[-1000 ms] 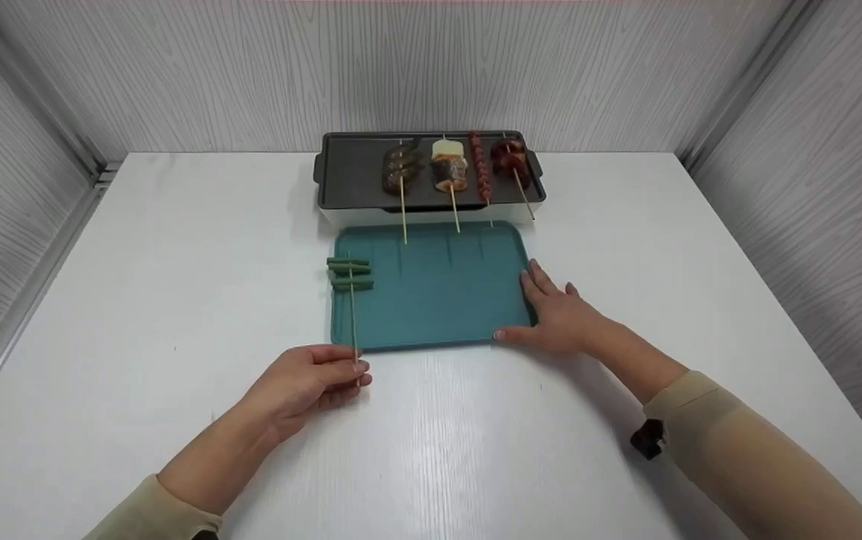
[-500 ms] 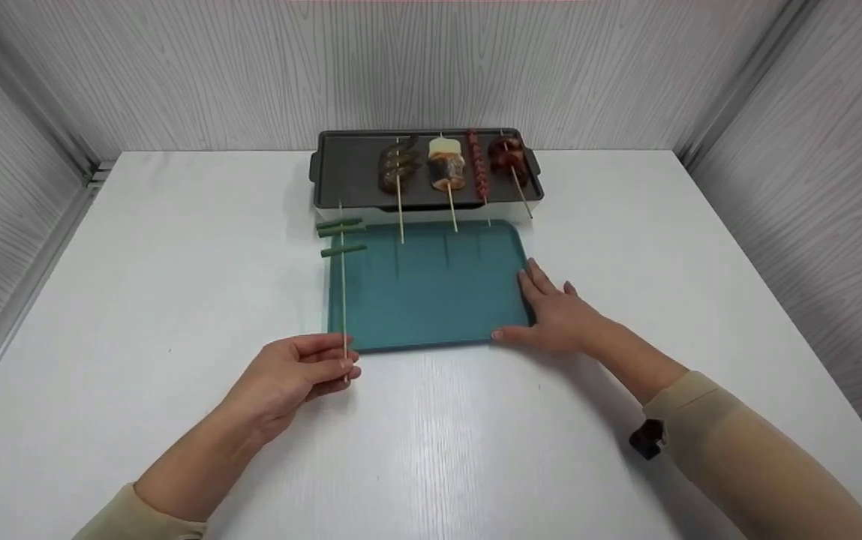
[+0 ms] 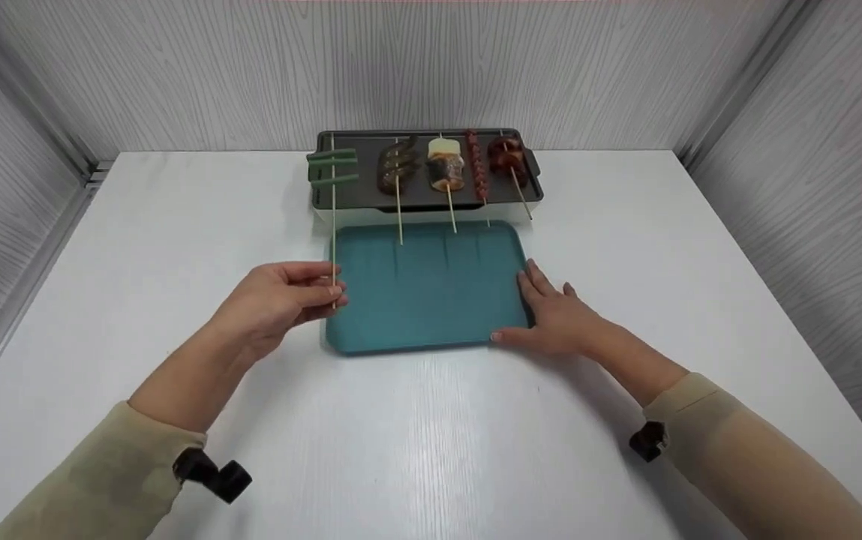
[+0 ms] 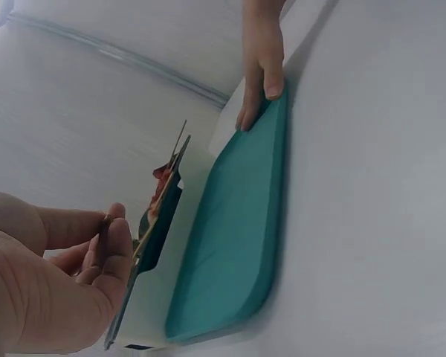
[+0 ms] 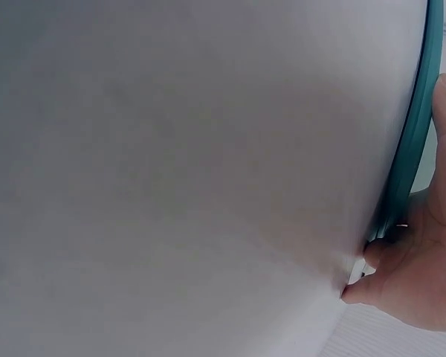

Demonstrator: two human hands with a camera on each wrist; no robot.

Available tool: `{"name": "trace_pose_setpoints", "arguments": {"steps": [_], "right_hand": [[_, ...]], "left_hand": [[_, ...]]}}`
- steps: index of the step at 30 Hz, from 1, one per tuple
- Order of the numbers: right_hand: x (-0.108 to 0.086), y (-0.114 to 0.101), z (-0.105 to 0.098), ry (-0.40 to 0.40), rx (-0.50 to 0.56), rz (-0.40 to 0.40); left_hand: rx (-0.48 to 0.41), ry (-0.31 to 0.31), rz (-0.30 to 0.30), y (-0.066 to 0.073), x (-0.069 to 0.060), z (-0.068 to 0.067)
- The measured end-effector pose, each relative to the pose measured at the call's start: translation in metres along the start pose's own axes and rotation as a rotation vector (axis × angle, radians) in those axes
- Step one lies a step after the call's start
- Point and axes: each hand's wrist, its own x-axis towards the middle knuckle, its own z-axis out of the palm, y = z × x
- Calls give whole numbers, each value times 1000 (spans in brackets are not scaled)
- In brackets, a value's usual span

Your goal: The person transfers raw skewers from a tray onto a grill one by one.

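My left hand (image 3: 273,300) pinches the lower end of a green vegetable skewer (image 3: 334,166), a thin wooden stick with several green stalk pieces threaded crosswise. The green pieces are over the left part of the dark grill pan (image 3: 367,196); I cannot tell whether they touch it. The hand itself is above the left side of a teal tray (image 3: 423,300). In the left wrist view the fingertips (image 4: 117,227) meet on the stick's end. My right hand (image 3: 554,319) rests against the tray's front right corner, fingers along the right rim and thumb at the front edge.
On the grill pan lie a dark brown sliced skewer (image 3: 399,169), a white-and-brown chunk skewer (image 3: 446,165), a thin red skewer (image 3: 477,166) and a reddish-brown skewer (image 3: 507,161). Their sticks reach past the pan's front edge. Walls (image 3: 431,67) stand behind and beside the white table (image 3: 198,225).
My left hand has moved forward and slightly left, carrying the green vegetable skewer from above the tray to over the pan's left side. The right hand stays at the tray's corner.
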Motion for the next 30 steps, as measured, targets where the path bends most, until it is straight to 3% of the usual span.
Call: {"name": "trace_pose_setpoints", "arguments": {"steps": [6,15,25,30], "right_hand": [[-1,1,1,8,1,-4],[1,1,1,11,3,-5],[0,0,0,11,2,-15],[1,1,0,9,4,-11]], "left_hand": [[39,13,-10,20,36,-6],[59,53,-30,25,77,-12],[53,22,-54,17,100,-14],[55,38,-50,13,107,-12]]}}
